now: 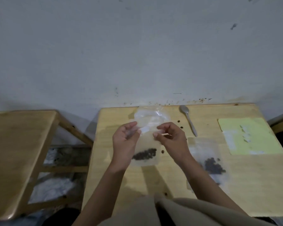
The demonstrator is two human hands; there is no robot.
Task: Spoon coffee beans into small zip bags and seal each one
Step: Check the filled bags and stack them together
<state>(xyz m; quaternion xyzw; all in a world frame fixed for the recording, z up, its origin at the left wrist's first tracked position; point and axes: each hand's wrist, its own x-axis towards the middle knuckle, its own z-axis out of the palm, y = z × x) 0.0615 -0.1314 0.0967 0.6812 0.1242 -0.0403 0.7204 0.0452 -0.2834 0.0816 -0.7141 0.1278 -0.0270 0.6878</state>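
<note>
Both hands, left [125, 139] & right [169, 137], pinching top of beaned bag [145, 154], sealing now I reckon; filled bag [209, 162] on surface [252, 185]; spoon [189, 119] idle; empties [151, 115] prob. left.

The wooden tabletop [245, 185] carries a spoon [189, 119] near its far edge, a pale green sheet [248, 136] at right, and a bag of beans [209, 160]. A few loose beans [162, 151] lie scattered on it.
</note>
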